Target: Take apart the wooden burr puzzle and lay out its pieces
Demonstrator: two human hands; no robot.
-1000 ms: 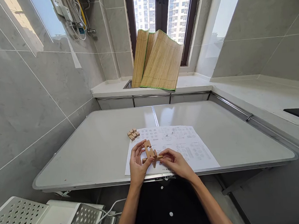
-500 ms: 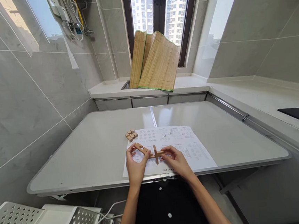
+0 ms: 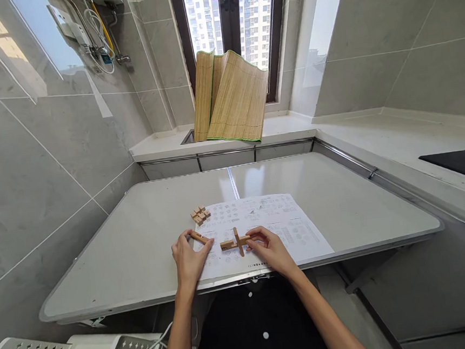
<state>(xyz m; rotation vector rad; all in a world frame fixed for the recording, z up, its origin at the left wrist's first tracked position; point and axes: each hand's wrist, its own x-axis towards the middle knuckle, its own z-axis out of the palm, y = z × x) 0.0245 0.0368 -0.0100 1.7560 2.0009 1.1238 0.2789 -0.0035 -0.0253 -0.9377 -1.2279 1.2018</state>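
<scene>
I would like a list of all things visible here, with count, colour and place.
wooden cross: 1, light brown, on the paper, held by the right hand
wooden piece: 1, light brown, at the paper's left edge, held by the left hand
wooden blocks: small cluster, light brown, on the table left of the paper
paper: 1, white, printed, near the table's front
table: 1, white
bamboo mat: 1, tan with green edge, leaning at the window
left hand: 1
right hand: 1
</scene>
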